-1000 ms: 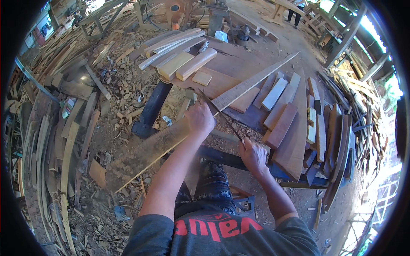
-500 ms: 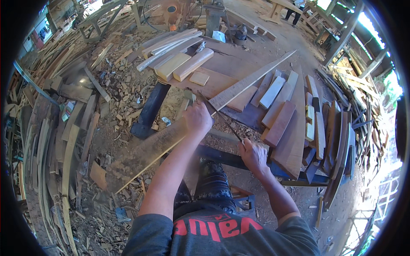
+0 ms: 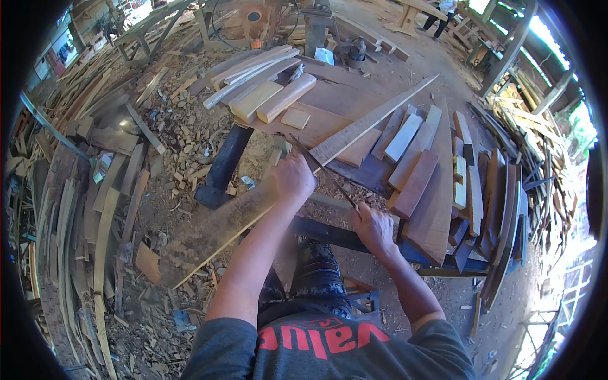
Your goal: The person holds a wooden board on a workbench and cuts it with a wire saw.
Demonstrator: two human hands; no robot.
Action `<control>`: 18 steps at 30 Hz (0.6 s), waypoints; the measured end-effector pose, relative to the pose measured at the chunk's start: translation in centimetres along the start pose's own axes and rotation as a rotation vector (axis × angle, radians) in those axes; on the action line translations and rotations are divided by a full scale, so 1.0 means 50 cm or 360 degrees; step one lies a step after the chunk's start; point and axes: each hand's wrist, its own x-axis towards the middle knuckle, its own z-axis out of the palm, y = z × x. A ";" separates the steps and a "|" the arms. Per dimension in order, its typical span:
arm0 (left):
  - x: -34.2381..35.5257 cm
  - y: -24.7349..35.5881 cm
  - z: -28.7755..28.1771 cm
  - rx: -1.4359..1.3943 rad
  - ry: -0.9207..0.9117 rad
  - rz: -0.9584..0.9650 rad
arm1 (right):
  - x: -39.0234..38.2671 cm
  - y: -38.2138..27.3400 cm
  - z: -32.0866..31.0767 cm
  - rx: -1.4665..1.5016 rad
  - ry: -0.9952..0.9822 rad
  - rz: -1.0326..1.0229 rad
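Observation:
A long, tapering brown board (image 3: 373,114) with a pale edge runs diagonally across the view, over a low work table. My left hand (image 3: 293,178) is closed on this board near its middle, partly hiding it. From my right hand (image 3: 375,229), a thin dark blade, which looks like a handsaw (image 3: 334,182), reaches up and left across the board, just beyond my left hand. The right hand's fingers are wrapped around the near end of the saw. Whether the blade has cut into the wood cannot be made out.
Several wood blocks (image 3: 415,182) lie on the table at right, and pale planks (image 3: 286,98) at its far left. A dark table leg (image 3: 223,166) stands at left. Scraps and long offcuts (image 3: 104,253) cover the ground there. Another person (image 3: 441,16) stands far back.
My right hand has shifted slightly left and up with the saw. My left hand and the board look nearly unmoved.

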 end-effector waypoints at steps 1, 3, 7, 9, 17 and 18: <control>0.000 0.002 -0.005 -0.0002 -0.0005 0.0000 | 0.004 -0.001 0.000 -0.0001 -0.0004 0.0002; 0.000 0.003 -0.015 -0.0040 -0.0003 -0.0013 | 0.027 -0.013 0.000 0.0048 0.0071 -0.0039; 0.005 0.007 0.001 -0.0040 0.0008 0.0011 | 0.120 -0.063 0.026 0.0114 0.0166 -0.0094; 0.006 0.010 0.006 -0.0055 -0.0002 -0.0006 | 0.136 -0.071 0.030 0.0082 0.0125 -0.0070; 0.005 -0.010 0.009 -0.0066 0.0040 -0.0003 | 0.001 0.001 -0.002 0.0072 0.0051 0.0018; 0.003 -0.006 0.009 -0.0099 0.0040 0.0004 | -0.010 0.004 -0.008 0.0073 0.0043 0.0050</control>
